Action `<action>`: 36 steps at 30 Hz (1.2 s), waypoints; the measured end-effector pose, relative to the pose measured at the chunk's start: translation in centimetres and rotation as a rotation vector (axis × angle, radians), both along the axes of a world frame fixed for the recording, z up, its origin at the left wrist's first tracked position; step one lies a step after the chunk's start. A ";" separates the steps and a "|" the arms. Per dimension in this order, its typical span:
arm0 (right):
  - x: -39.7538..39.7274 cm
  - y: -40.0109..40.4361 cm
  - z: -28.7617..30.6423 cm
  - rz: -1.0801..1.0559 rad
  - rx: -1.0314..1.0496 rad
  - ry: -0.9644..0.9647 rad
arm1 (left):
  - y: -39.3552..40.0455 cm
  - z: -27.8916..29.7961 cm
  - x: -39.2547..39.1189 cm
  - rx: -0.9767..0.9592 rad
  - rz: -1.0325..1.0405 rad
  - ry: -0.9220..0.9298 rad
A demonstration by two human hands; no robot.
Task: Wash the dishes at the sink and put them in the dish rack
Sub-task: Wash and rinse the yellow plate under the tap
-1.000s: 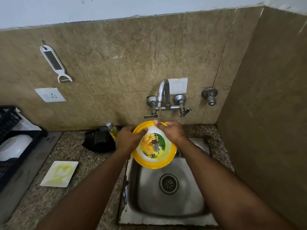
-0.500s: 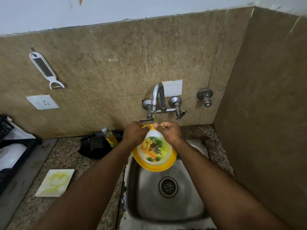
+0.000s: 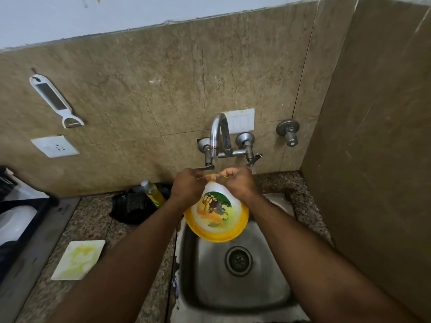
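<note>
Hands: left grip and right grip pinching top rim of yellow-rimmed round picture plate. Tilted steeply beneath curved chrome tap, over steel sink, probably for rinsing and runoff.

1. I stand in a home kitchen: a steel sink lies below my hands, its tap just above them.
2. Left of my hands, a speckled stone counter carries a soap bottle.
3. Farther left, a peeler hangs on the tiled wall.
</note>
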State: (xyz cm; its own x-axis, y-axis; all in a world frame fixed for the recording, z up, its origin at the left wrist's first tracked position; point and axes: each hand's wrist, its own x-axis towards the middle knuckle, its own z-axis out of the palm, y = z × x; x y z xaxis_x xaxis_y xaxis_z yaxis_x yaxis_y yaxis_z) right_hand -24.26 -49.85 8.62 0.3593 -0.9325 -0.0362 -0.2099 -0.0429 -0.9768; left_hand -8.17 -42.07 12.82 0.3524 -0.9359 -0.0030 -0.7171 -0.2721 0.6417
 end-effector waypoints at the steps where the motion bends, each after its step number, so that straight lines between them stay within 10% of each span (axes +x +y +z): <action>1: 0.2 -0.1 0.1 -0.016 -0.028 0.027 | 0.0 0.1 -0.1 -0.039 0.045 -0.008; 36: -0.8 -1.1 4.5 0.198 -0.171 0.128 | 1.8 2.7 -0.5 -0.155 0.037 -0.068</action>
